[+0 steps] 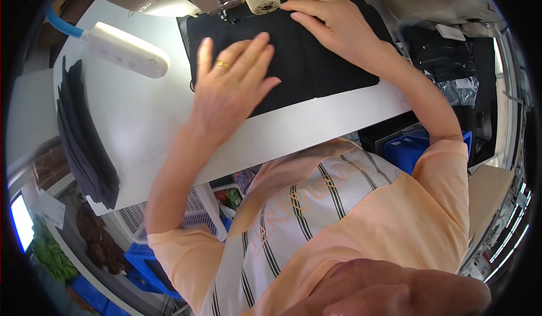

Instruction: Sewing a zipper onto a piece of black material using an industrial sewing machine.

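Note:
A piece of black fabric point(316, 62) lies spread on the white table under the sewing machine point(223, 0). My left hand point(231, 84), with a gold ring, rests over the fabric's left part, its fingers spread and pointing away from me. My right hand point(336, 25) lies on the far right of the fabric, fingers stretched toward the machine's ribbed white knob point(263, 1); whether a fingertip touches the knob I cannot tell. The presser foot area point(224, 15) sits at the fabric's far edge, just beyond my left fingertips.
Dark folded fabric strips point(84, 135) hang over the table's left edge. A white lamp-like device point(130, 50) on a blue cable stands over the white table point(152, 118). Below are a white plastic basket point(195, 211) and a blue bin point(409, 149). Bagged black goods point(446, 62) lie at right.

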Demonstrator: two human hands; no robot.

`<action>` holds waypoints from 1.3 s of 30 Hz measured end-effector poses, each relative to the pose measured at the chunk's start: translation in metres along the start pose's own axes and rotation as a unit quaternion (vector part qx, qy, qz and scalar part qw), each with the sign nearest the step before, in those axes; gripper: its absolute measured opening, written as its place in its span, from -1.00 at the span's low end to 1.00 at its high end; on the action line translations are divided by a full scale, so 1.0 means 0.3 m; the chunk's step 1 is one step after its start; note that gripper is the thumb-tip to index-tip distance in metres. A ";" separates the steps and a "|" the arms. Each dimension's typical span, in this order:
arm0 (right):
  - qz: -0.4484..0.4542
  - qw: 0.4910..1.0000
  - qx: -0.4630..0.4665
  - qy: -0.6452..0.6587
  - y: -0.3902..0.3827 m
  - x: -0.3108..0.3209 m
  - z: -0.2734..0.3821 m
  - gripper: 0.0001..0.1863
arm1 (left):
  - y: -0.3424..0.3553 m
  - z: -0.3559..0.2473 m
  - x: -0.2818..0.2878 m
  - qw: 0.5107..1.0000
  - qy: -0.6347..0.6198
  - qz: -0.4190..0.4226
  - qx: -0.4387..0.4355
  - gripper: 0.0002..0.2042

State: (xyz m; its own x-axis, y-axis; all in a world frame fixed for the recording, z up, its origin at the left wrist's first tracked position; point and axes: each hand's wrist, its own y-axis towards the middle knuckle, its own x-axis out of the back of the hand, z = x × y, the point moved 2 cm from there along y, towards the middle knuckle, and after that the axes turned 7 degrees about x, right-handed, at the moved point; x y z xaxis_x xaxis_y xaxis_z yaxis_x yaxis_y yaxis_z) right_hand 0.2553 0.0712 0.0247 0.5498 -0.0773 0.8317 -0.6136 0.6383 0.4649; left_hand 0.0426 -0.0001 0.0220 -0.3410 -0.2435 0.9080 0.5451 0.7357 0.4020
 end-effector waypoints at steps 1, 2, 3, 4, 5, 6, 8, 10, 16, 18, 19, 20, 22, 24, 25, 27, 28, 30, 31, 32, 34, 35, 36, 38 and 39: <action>0.001 1.000 0.024 0.005 0.030 -0.023 0.022 -0.80 | 0.013 -0.046 -0.014 1.000 -0.023 0.009 -0.015 -0.51; 0.001 0.999 0.046 0.008 0.057 -0.040 0.041 -0.81 | 0.027 -0.087 -0.030 0.998 -0.047 0.018 -0.033 -0.48; -0.012 0.998 0.051 0.036 0.074 -0.071 0.044 -0.83 | 0.032 -0.115 -0.040 0.998 -0.045 0.018 -0.029 -0.48; -0.012 0.998 0.054 0.039 0.075 -0.094 0.034 -0.83 | 0.035 -0.135 -0.052 0.997 -0.072 0.024 -0.024 -0.45; -0.030 0.995 0.092 0.018 0.074 -0.114 0.028 -0.82 | 0.034 -0.146 -0.062 0.994 -0.099 0.030 -0.019 -0.41; -0.048 0.990 0.129 -0.002 0.075 -0.127 0.027 -0.81 | 0.029 -0.149 -0.072 0.995 -0.097 0.029 -0.017 -0.41; -0.051 0.990 0.129 0.001 0.074 -0.140 0.023 -0.76 | 0.019 -0.150 -0.076 0.994 -0.111 0.016 -0.007 -0.40; -0.005 0.993 0.115 0.009 0.073 -0.144 0.015 -0.69 | 0.016 -0.149 -0.071 0.995 -0.095 0.005 0.002 -0.45; -0.029 0.988 0.145 -0.043 0.065 -0.148 0.012 -0.64 | 0.009 -0.036 -0.019 0.990 -0.125 -0.059 0.009 -0.71; -0.024 0.988 0.149 -0.044 0.068 -0.151 0.005 -0.63 | -0.001 0.021 -0.016 0.990 -0.102 -0.101 0.002 -0.71; -0.022 0.987 0.154 -0.047 0.070 -0.152 0.005 -0.62 | -0.005 0.035 -0.013 0.990 -0.101 -0.101 0.003 -0.71; -0.020 0.986 0.158 -0.050 0.071 -0.152 0.006 -0.61 | -0.006 0.047 -0.012 0.993 -0.061 -0.103 0.026 -0.68; -0.021 0.985 0.159 -0.058 0.069 -0.154 0.012 -0.61 | -0.007 0.072 -0.012 0.992 0.019 -0.105 0.071 -0.62; -0.022 0.985 0.161 -0.065 0.068 -0.155 0.020 -0.61 | -0.012 0.096 -0.035 0.991 0.030 -0.095 0.086 -0.58; -0.021 0.985 0.158 -0.066 0.068 -0.154 0.021 -0.61 | -0.014 0.100 -0.046 0.990 0.048 -0.092 0.094 -0.57; -0.018 0.985 0.156 -0.066 0.069 -0.154 0.022 -0.62 | -0.017 0.101 -0.053 0.987 0.076 -0.089 0.112 -0.54; -0.021 0.985 0.156 -0.065 0.069 -0.155 0.022 -0.62 | -0.017 0.100 -0.057 0.987 0.075 -0.089 0.112 -0.54; -0.023 0.985 0.156 -0.065 0.069 -0.154 0.020 -0.62 | -0.019 0.098 -0.064 0.985 0.081 -0.096 0.114 -0.54; -0.021 0.985 0.156 -0.065 0.069 -0.150 0.015 -0.62 | -0.017 0.095 -0.063 0.985 0.081 -0.096 0.114 -0.54; -0.018 0.986 0.156 -0.064 0.068 -0.147 0.012 -0.63 | -0.015 0.090 -0.062 0.985 0.087 -0.096 0.117 -0.54; -0.017 0.985 0.158 -0.068 0.070 -0.142 0.011 -0.63 | -0.012 0.086 -0.062 0.984 0.094 -0.095 0.120 -0.54; -0.015 0.985 0.160 -0.071 0.072 -0.141 0.011 -0.63 | -0.010 0.087 -0.061 0.984 0.093 -0.098 0.120 -0.55; -0.016 0.985 0.159 -0.071 0.073 -0.139 0.010 -0.63 | -0.010 0.087 -0.061 0.983 0.092 -0.101 0.119 -0.56; -0.014 0.984 0.161 -0.069 0.071 -0.137 0.008 -0.64 | -0.008 0.085 -0.060 0.984 0.084 -0.103 0.121 -0.57; -0.013 0.985 0.161 -0.069 0.071 -0.137 0.010 -0.64 | -0.007 0.085 -0.059 0.984 0.076 -0.105 0.123 -0.57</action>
State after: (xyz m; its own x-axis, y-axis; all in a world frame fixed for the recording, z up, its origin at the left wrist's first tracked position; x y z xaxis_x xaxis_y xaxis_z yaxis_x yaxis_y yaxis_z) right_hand 0.2179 0.0857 0.0012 0.4996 -0.2078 0.8409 -0.7597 0.3612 0.5407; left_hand 0.0279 0.0189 0.0020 -0.2970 -0.4849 0.8226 0.2659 0.7854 0.5590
